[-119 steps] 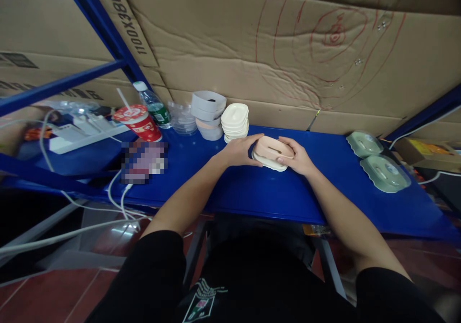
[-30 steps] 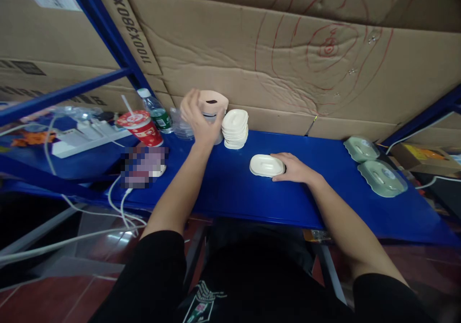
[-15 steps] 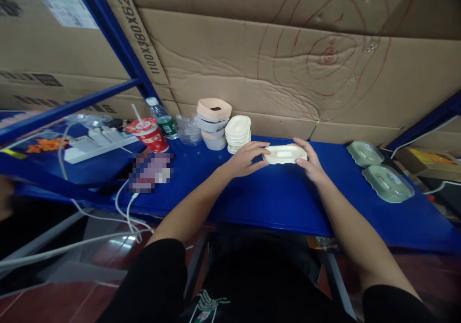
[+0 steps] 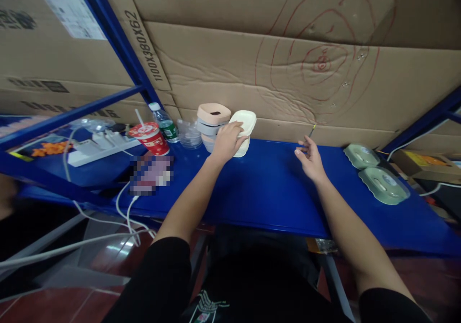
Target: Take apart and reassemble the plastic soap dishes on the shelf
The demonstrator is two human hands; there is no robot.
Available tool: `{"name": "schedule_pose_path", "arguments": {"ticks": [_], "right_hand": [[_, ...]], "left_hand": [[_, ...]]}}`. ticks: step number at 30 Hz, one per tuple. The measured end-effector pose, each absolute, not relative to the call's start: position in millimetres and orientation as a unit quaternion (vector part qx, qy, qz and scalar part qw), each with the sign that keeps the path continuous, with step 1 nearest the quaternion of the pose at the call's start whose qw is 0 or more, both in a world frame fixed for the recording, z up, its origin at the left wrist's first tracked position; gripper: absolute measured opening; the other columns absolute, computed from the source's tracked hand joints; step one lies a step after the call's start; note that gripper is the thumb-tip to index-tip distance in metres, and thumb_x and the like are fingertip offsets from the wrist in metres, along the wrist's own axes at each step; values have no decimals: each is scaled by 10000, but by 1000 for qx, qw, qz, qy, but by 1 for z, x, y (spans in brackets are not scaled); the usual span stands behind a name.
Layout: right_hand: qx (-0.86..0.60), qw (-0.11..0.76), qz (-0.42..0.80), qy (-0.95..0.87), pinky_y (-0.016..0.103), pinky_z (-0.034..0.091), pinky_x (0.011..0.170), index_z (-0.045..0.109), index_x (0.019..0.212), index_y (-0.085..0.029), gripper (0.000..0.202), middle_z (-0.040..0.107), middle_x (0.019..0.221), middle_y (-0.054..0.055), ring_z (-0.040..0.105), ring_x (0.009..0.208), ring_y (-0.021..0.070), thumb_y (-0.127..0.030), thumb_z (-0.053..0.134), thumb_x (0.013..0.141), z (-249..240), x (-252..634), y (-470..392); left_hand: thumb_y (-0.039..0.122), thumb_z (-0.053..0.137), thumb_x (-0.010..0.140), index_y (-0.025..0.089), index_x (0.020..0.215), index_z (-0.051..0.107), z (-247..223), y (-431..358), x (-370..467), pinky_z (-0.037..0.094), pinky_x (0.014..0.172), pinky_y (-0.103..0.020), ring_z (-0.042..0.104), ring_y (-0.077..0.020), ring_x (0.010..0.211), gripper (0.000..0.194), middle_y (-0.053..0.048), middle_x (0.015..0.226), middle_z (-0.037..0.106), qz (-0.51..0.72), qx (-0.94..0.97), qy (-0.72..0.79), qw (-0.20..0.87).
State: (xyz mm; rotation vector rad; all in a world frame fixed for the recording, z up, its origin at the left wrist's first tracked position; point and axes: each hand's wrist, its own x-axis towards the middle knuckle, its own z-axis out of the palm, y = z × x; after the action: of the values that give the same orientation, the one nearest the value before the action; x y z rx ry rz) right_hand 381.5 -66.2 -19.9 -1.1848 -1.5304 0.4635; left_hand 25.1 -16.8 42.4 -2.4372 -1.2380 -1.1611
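My left hand (image 4: pixel 227 141) is closed on a cream rounded-rectangular plastic lid (image 4: pixel 247 120), gripping its left edge. The lid is tilted and sits above or on top of the stack of cream lids (image 4: pixel 243 150); I cannot tell whether it touches them, since my fingers cover part of the stack. Just behind my left hand, peach and grey containers (image 4: pixel 213 112) are piled up. My right hand (image 4: pixel 311 159) hovers over the blue table with its fingers apart, holding nothing. A thin dark tool with a yellow tip (image 4: pixel 312 130) leans on the cardboard beyond it.
Two pale green containers with clear covers (image 4: pixel 385 185) lie at the right. To the left are a red cup with a straw (image 4: pixel 150 138), a water bottle (image 4: pixel 165 125), clear plastic cups (image 4: pixel 189 134) and a white power strip (image 4: pixel 101 151). Cardboard (image 4: pixel 223 54) walls the back.
My hands have parted. The left has carried the cream lid leftward to the stack. My right hand has let go of it and stays on the right, fingers apart.
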Motion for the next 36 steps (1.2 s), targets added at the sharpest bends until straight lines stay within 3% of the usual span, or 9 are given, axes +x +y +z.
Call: {"name": "schedule_pose_path", "arguments": {"ticks": [4,8,14,19,23,26,30,36], "right_hand": [[-531,488,107,-685,597,562,1074,385,1639,-223,994,622,1483,223,676,1249,372,-824,626,885,-15,384,-72],[-569,397,-43,-719,614,455,1178,495,1570,-184,868,620,1495,230,582,1387,409,-750,619,924,3,409,-75],[-758,334,-163,-536,701,352,1167,536,1528,-68,845,584,1494,336,512,1414,499,-657,610,927,19,494,-82],[-864,280,-86,-409,775,305,1128,468,1602,-67,946,412,1633,407,330,1546,566,-673,656,900,6,551,-97],[-880,217,-19,-423,813,366,1083,600,1503,-147,873,493,1606,347,401,1505,573,-717,684,846,4,544,-100],[-859,208,-14,-468,804,354,1130,597,1502,-111,910,532,1567,339,483,1448,568,-744,669,852,11,511,-97],[-742,245,-6,-623,620,456,1184,510,1598,-172,920,541,1602,239,520,1476,457,-713,687,875,20,466,-97],[-717,172,8,-675,777,359,1180,558,1563,-258,1001,547,1622,205,480,1485,521,-744,821,728,9,456,-94]], "left_hand": [[360,620,1039,192,1216,725,26,-5,23,419,1158,-532,635,-350,1364,266,-149,1402,727,-363,-799,-471,90],[359,577,1046,216,1236,743,18,-2,23,388,1183,-542,622,-344,1389,290,-131,1371,749,-365,-796,-475,90],[416,613,1010,213,1298,722,14,-11,23,415,1181,-519,596,-335,1411,368,-143,1441,706,-392,-790,-461,101],[439,638,996,210,1142,758,8,-22,28,489,1100,-521,680,-326,1250,297,-140,1264,765,-450,-801,-383,98],[418,659,980,226,1096,764,8,-26,37,507,1078,-530,688,-321,1200,248,-130,1221,766,-445,-818,-358,69],[417,660,978,218,1092,768,9,-29,42,511,1077,-532,685,-323,1191,253,-134,1210,766,-429,-832,-347,50],[426,648,995,205,1100,769,10,-31,43,523,1063,-518,688,-316,1175,273,-134,1195,767,-413,-842,-345,47],[421,646,1016,185,1124,768,9,-33,44,536,1047,-503,698,-303,1156,287,-139,1185,768,-418,-847,-325,54]]}}
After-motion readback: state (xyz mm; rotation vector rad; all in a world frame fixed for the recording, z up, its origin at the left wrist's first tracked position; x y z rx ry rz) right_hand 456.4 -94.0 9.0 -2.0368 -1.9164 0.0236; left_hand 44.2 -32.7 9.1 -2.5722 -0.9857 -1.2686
